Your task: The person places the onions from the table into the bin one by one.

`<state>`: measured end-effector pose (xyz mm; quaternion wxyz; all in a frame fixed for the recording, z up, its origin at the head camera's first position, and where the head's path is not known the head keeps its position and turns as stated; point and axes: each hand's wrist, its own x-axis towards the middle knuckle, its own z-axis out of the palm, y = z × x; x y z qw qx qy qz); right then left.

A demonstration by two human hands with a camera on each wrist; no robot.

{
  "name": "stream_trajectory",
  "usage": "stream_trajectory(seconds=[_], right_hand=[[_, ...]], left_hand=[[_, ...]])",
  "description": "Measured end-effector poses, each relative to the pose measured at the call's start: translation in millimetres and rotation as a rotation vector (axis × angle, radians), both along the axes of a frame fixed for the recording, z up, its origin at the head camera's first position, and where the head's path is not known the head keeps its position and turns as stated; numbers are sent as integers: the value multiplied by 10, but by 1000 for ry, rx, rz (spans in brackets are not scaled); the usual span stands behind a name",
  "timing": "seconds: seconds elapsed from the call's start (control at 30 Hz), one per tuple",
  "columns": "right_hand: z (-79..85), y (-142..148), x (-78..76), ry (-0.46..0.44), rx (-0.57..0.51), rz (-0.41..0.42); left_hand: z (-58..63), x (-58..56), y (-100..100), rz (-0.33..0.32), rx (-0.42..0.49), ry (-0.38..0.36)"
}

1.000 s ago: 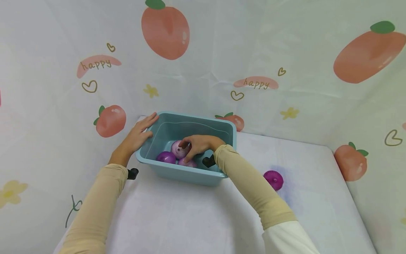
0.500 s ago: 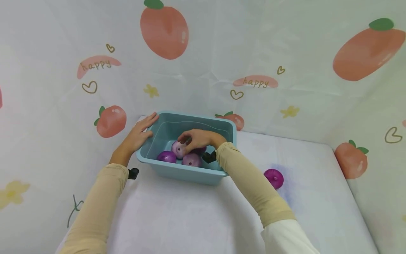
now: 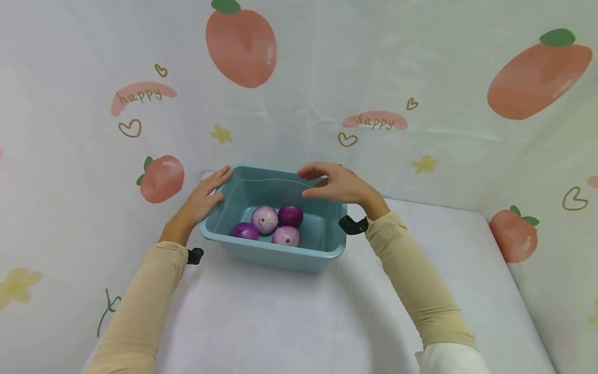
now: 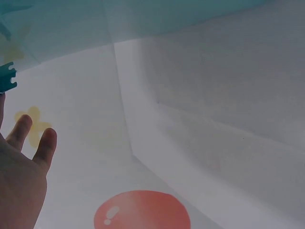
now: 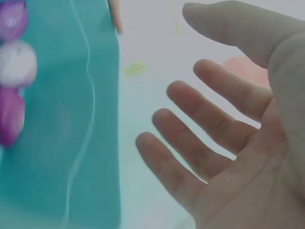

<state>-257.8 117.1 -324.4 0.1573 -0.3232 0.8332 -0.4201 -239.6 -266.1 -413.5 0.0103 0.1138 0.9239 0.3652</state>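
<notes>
A blue-green plastic bin (image 3: 275, 259) stands on the white-covered table. Several onions lie inside it: a dark purple onion (image 3: 290, 216), a purple onion (image 3: 245, 231) at the left, a pale onion (image 3: 264, 219) and another pale onion (image 3: 286, 237). My left hand (image 3: 201, 201) rests on the bin's left rim with its fingers extended. My right hand (image 3: 338, 183) hovers over the right back rim, holding nothing. In the right wrist view its fingers (image 5: 200, 129) are spread loosely beside the bin wall.
A white sheet with printed fruit (image 3: 242, 48) hangs behind and beside the table (image 3: 261, 317). My right sleeve (image 3: 416, 275) crosses the table's right side, where the loose onion of the earlier frames is hidden.
My right hand has let go of the dark purple onion in the bin and risen up and to the right. My left hand stays at the left rim.
</notes>
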Motion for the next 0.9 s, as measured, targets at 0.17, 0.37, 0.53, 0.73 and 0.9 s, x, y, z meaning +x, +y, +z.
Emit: stream_trajectory(seconds=[0.17, 0.37, 0.53, 0.73, 0.9], right_hand=[[-70, 556, 73, 45, -4, -162], [-306, 1177, 226, 40, 69, -317], [-510, 1575, 399, -12, 150, -367], [-762, 1868, 566, -64, 210, -392], [-949, 1983, 714, -139, 255, -386]], left_hand=[[1, -11, -1, -11, -5, 5], [4, -9, 1, -16, 8, 4], [-5, 0, -6, -19, 9, -10], [7, -11, -13, -12, 15, -9], [13, -17, -7, -17, 11, -16]])
